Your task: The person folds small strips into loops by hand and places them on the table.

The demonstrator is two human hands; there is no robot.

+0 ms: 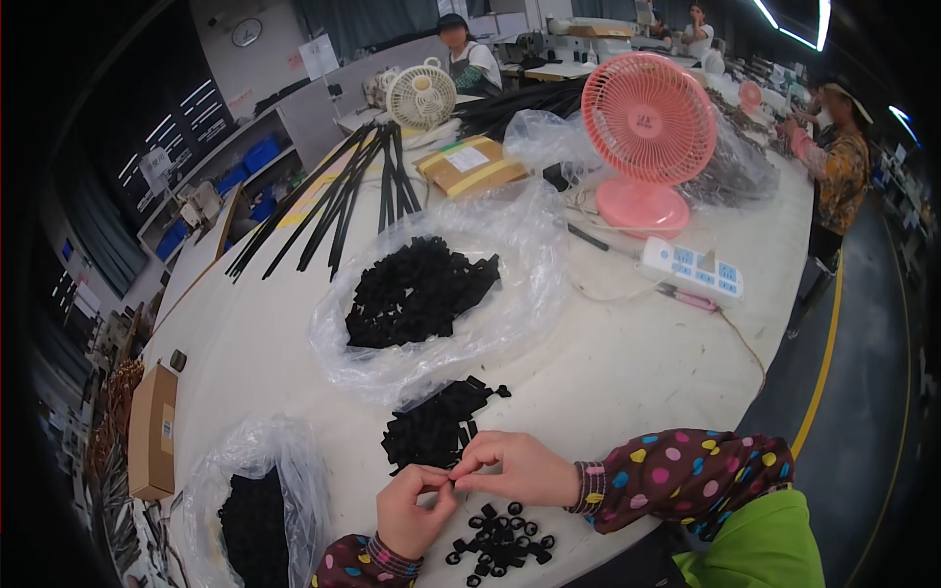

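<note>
My left hand [414, 510] and my right hand [521, 468] meet fingertip to fingertip low in the middle of the view. Both are closed in a pinch, and what lies between the fingers is too small to make out. Just beyond them spreads a loose pile of short black fabric-like pieces [431, 423]. On the near side, by my right wrist, lies a cluster of small black rings [502, 541]. Farther back, a clear plastic bag [524, 294] lies open around a large heap of similar black pieces [417, 294].
Another clear bag [309, 490] with black pieces stands at left, near a cardboard box [152, 436]. Beyond are long black strips [328, 196], a taped package [472, 165], a pink fan [647, 127], a white fan [421, 95] and a power strip [692, 269]. Other people work farther off.
</note>
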